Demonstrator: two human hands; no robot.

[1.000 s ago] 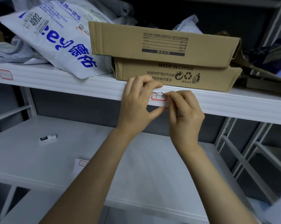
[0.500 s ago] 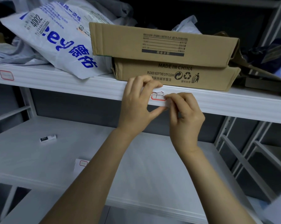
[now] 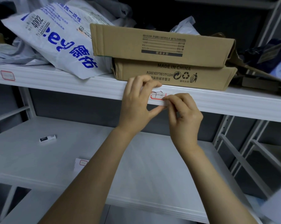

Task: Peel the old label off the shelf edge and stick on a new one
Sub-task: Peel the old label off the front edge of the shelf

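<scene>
A red-bordered white label point(image 3: 158, 95), torn and partly lifted, sits on the front edge of the upper white shelf point(image 3: 233, 101). My left hand point(image 3: 136, 102) grips that edge just left of the label, fingers curled over the top and thumb under the lip. My right hand point(image 3: 183, 113) pinches the label's lower right corner between thumb and fingertips. On the lower shelf lies a sheet of red-bordered labels point(image 3: 80, 164), partly hidden by my left forearm.
Two stacked cardboard boxes point(image 3: 160, 59) and a white printed plastic bag point(image 3: 59, 41) lie on the upper shelf right behind the label. Another red-bordered label point(image 3: 7, 75) is stuck far left on the same edge. A small white tube point(image 3: 48, 138) lies on the lower shelf point(image 3: 152, 167).
My right fingertips have slid a little down and right along the label, and more of the torn label shows. My left hand has stayed on the shelf edge.
</scene>
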